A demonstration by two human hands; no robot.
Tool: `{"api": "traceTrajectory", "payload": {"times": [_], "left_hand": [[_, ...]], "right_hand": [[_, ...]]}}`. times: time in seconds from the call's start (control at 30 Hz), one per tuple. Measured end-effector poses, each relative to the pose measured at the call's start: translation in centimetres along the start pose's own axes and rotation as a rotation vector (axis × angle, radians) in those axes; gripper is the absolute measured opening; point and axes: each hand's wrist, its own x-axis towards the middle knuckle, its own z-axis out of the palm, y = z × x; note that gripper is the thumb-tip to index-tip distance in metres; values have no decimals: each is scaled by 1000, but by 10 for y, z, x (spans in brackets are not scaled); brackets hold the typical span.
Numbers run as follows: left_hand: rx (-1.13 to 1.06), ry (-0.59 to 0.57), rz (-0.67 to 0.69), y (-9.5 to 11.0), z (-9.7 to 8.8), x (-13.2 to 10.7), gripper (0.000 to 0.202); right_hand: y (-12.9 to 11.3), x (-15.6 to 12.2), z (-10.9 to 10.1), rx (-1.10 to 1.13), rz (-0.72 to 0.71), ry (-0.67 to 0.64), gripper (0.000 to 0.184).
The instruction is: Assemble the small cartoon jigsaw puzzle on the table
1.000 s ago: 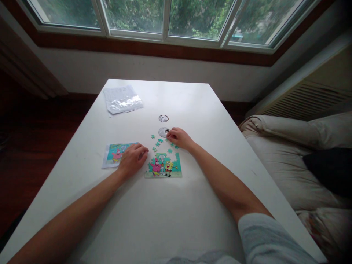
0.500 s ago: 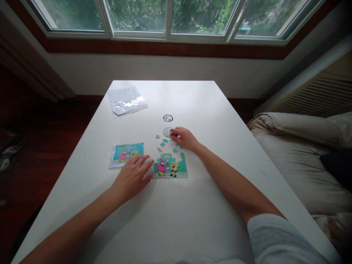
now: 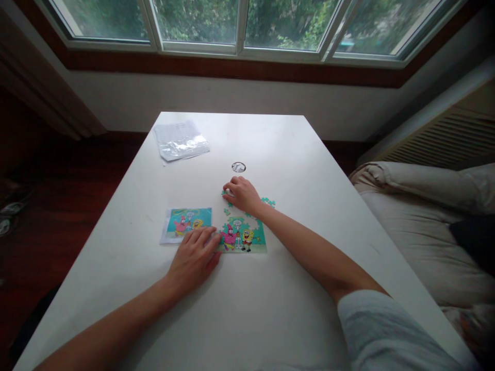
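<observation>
A partly assembled cartoon jigsaw puzzle (image 3: 247, 241) lies on the white table, with a pink starfish and a yellow sponge figure on green. My left hand (image 3: 195, 252) rests flat, fingers stretched out, between the puzzle's left edge and a reference picture card (image 3: 181, 226) in a clear sleeve, its fingertips over both edges. Beyond the puzzle, my right hand (image 3: 242, 195) is closed, thumb and fingers pinched at a small green puzzle piece (image 3: 223, 192). Another loose piece (image 3: 226, 212) lies below that hand. Several green pieces (image 3: 268, 202) show to its right; others are partly hidden beneath it.
A clear plastic bag with paper (image 3: 181, 140) lies at the table's far left. A round hole (image 3: 238, 167) is set in the tabletop behind my right hand. A padded beige seat (image 3: 417, 221) stands along the right side, and a window (image 3: 240, 26) is ahead.
My right hand has moved left, uncovering pieces on the right and covering the grey disc. My left hand and the picture card have shifted right, towards the puzzle.
</observation>
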Motion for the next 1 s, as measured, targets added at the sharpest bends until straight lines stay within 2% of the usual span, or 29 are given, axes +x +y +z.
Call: {"api": "traceTrajectory", "payload": {"times": [0.27, 0.37, 0.53, 0.63, 1.0], "left_hand": [[-108, -42, 169, 8, 7, 2, 45], [-101, -56, 171, 6, 8, 3, 45], [-113, -76, 162, 4, 8, 2, 51], [-116, -82, 159, 4, 8, 2, 54], [-135, -97, 164, 0, 10, 3, 54]], "right_hand": [[-5, 7, -11, -9, 16, -134, 13], [-6, 8, -10, 19, -7, -150, 13], [0, 8, -7, 126, -38, -109, 25], [5, 10, -5, 153, -71, -138, 28], [11, 11, -8, 173, -139, -195, 15]]}}
